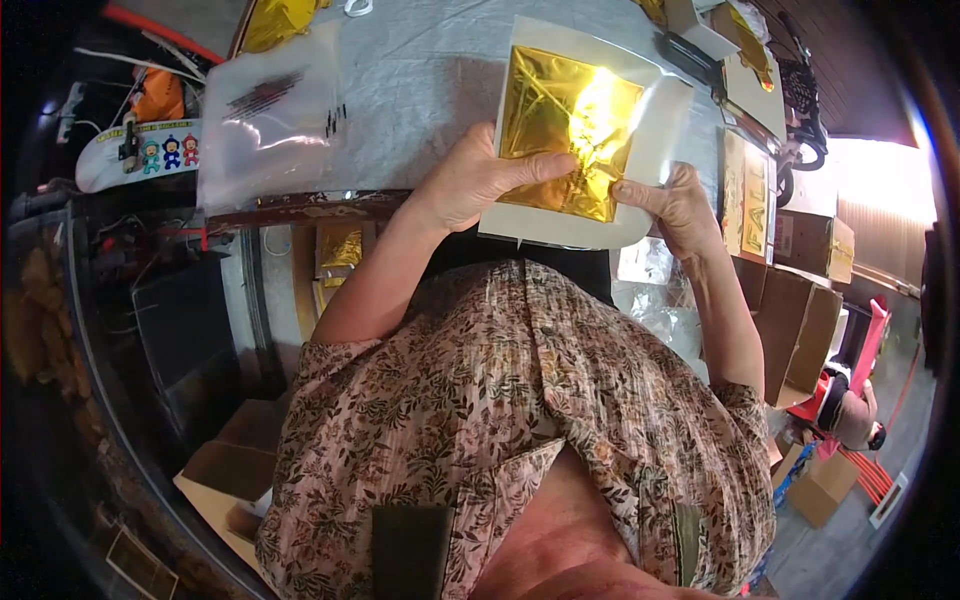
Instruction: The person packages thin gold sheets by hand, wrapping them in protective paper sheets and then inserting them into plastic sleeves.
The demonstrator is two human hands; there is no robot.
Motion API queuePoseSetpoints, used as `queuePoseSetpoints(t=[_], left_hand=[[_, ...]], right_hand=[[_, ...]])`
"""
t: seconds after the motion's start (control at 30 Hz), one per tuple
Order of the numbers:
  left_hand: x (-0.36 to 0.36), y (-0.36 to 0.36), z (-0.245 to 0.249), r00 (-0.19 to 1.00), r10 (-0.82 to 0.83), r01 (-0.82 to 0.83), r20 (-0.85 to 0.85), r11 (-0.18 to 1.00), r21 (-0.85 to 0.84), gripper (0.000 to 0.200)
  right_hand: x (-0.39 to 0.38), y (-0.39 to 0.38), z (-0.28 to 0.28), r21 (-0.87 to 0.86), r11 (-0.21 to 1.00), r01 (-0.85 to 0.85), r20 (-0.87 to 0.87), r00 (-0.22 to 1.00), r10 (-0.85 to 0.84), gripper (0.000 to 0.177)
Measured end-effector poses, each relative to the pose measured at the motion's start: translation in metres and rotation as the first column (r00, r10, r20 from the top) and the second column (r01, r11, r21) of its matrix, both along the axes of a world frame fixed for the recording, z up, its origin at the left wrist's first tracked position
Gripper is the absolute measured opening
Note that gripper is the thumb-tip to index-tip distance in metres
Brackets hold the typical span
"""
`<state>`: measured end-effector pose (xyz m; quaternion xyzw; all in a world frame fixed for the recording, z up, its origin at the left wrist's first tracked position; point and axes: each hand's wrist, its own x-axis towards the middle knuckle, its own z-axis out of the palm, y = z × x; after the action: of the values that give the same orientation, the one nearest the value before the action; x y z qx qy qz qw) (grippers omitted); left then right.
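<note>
A shiny gold foil packet (548,115) lies flat against a larger white sheet (662,112), both held up over the near edge of the table. My left hand (470,180) is closed on their left side, its thumb across the front of the foil. On the right, my right hand (680,212) pinches the lower right edge, thumb on the packet's corner. The fingers behind the sheet are hidden. A stack of clear plastic bags (265,120) with dark marks rests on the table left of my hands.
The cloth-covered table (420,90) spans the top of the view. More gold foil (280,22) lies at its far left. A skateboard (150,155) is at the left. Cardboard boxes (800,335) stand at the right, and another person (855,415) is beyond them.
</note>
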<state>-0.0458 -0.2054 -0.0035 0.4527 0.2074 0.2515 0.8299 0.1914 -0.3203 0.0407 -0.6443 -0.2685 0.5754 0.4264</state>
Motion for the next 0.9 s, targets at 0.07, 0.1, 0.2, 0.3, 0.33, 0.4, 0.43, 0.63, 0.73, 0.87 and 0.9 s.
queuePoseSetpoints(t=[0.07,0.1,0.2,0.3,0.33,0.4,0.43,0.63,0.73,0.87,0.9], left_hand=[[-0.005,0.001,-0.004,1.000,-0.013,0.013,0.014,0.999,0.048,0.037],[-0.007,0.002,-0.004,0.999,-0.015,0.012,0.030,0.996,0.090,0.037],[-0.011,0.016,-0.002,0.991,-0.023,0.018,0.135,0.999,0.037,0.036],[-0.007,0.021,-0.004,0.990,0.009,-0.010,0.143,1.000,0.003,0.032],[-0.003,0.020,-0.002,0.985,0.041,-0.039,0.166,0.999,-0.017,0.030],[0.003,0.016,-0.006,0.977,0.087,-0.088,0.194,0.996,-0.003,0.029],[0.005,0.013,-0.006,0.965,0.136,-0.141,0.222,0.990,0.006,0.028],[0.019,0.001,-0.007,0.896,0.321,-0.262,0.308,0.940,-0.217,0.024],[0.027,-0.003,-0.005,0.873,0.334,-0.256,0.356,0.934,-0.249,0.023],[0.036,-0.010,-0.001,0.867,0.341,-0.242,0.363,0.925,-0.292,0.025],[0.039,-0.013,-0.002,0.862,0.346,-0.237,0.371,0.921,-0.309,0.027]], right_hand=[[-0.001,0.002,0.007,0.015,0.999,-0.044,0.052,0.998,0.044,0.039],[0.002,0.000,0.006,0.020,0.999,-0.032,0.051,0.998,0.031,0.039],[0.009,-0.003,0.003,0.062,0.994,-0.087,0.187,0.980,0.074,0.030],[0.005,-0.002,0.008,0.149,0.979,-0.139,0.275,0.957,0.094,0.024],[0.003,-0.002,0.013,0.104,0.984,-0.142,0.279,0.954,0.108,0.023],[0.005,-0.004,0.016,0.067,0.988,-0.139,0.286,0.951,0.114,0.022],[0.009,-0.006,0.015,0.132,0.989,-0.071,0.388,0.921,0.015,0.020],[0.013,-0.013,-0.011,0.524,0.723,0.450,0.038,0.836,-0.548,0.044],[-0.007,-0.022,-0.032,0.333,0.822,0.461,-0.086,0.883,-0.461,0.064],[-0.017,-0.023,-0.052,0.367,0.785,0.499,-0.266,0.865,-0.425,0.060],[-0.025,-0.019,-0.048,0.430,0.767,0.476,-0.359,0.870,-0.339,0.057]])
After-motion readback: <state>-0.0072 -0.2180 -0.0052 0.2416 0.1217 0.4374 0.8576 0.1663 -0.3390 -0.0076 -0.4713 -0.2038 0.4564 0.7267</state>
